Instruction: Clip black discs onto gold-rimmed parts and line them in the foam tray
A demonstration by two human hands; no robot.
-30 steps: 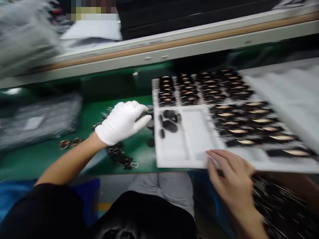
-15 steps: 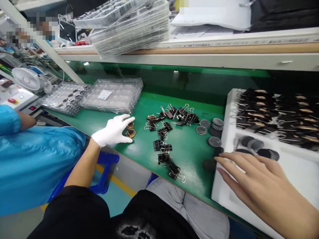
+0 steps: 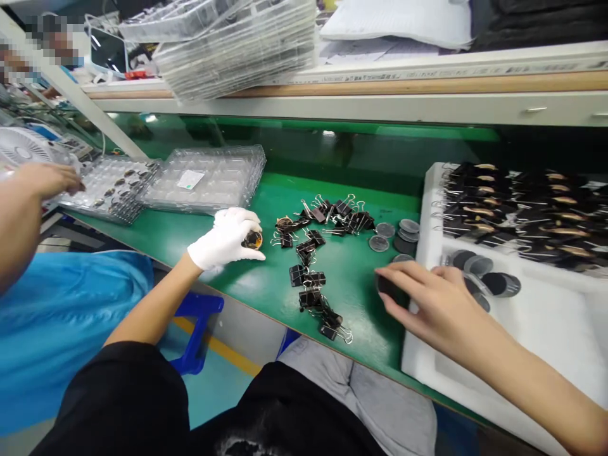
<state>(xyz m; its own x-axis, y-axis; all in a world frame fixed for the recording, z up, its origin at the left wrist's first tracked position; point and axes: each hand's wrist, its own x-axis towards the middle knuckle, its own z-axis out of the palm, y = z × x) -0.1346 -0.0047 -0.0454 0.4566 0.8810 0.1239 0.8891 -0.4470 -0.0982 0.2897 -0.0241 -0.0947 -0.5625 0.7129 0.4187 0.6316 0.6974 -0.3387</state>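
My left hand (image 3: 228, 239), in a white glove, is closed round a small round black-and-gold part (image 3: 253, 239) above the green bench. On the right, my bare right hand (image 3: 430, 297) pinches a dark round disc (image 3: 392, 291) between thumb and fingers, beside the edge of the white foam tray. Just beyond it lie clear discs (image 3: 379, 243) and a small stack of clear and black discs (image 3: 407, 235). Between my hands, black binder clips (image 3: 311, 278) are scattered in a bent line, with another round gold part (image 3: 284, 223) among them.
The foam tray (image 3: 536, 329) holds rows of clipped parts (image 3: 489, 202) and loose discs. Clear plastic trays (image 3: 204, 180) are stacked at the back left. A shelf edge (image 3: 356, 104) crosses above the bench. At far left are a co-worker's arm (image 3: 23, 209) and a fan (image 3: 23, 145).
My left hand has closed on a round part and shifted slightly right. My right hand has moved left and pinched a dark disc. The co-worker's arm now reaches forward.
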